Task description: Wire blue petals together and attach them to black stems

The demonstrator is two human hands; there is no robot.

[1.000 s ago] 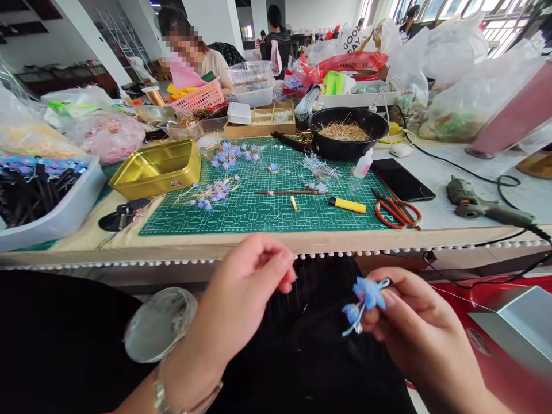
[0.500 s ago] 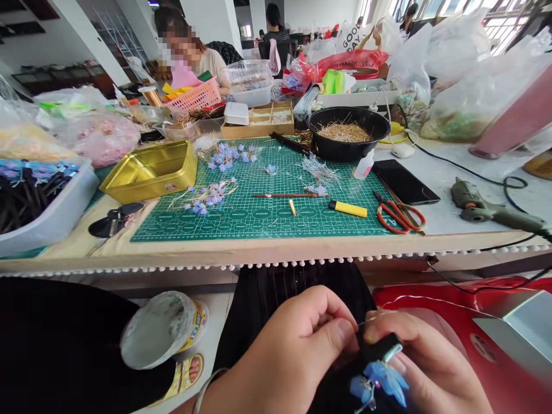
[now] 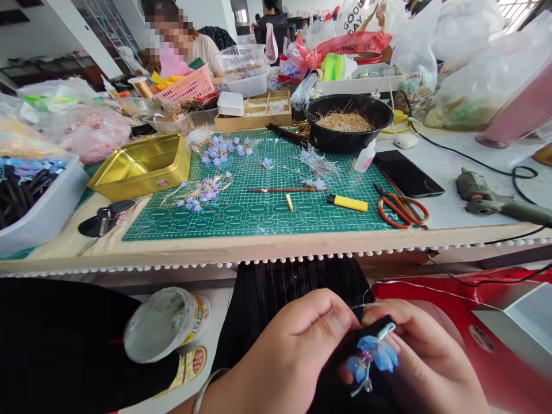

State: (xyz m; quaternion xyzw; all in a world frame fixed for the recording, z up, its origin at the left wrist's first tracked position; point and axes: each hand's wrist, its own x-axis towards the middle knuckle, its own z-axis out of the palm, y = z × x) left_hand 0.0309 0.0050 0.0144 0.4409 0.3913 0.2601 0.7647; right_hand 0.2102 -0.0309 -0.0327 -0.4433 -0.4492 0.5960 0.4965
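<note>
Low in the head view, over my dark lap, my left hand (image 3: 297, 351) and my right hand (image 3: 425, 359) meet fingertip to fingertip. My right hand grips a dark stick that carries a small blue fabric flower (image 3: 373, 355) with silvery wire ends. My left thumb and forefinger pinch a thin silver wire (image 3: 409, 286) that runs off to the right above the red surface. Both hands sit below the table's front edge, in front of the green cutting mat (image 3: 259, 213).
On the mat lie blue flowers (image 3: 202, 192), a red pencil (image 3: 284, 190) and a yellow knife (image 3: 347, 203). Red scissors (image 3: 403, 210), a phone (image 3: 407, 174), a glue gun (image 3: 495, 202), a black bowl (image 3: 349, 123), a gold tin (image 3: 140, 167) surround it. A white cup (image 3: 161, 325) sits low left. A person sits opposite.
My hands dropped lower and came together: the left hand, apart a second ago, now pinches the wire at the right hand's fingertips. The flower hangs below the right fingers.
</note>
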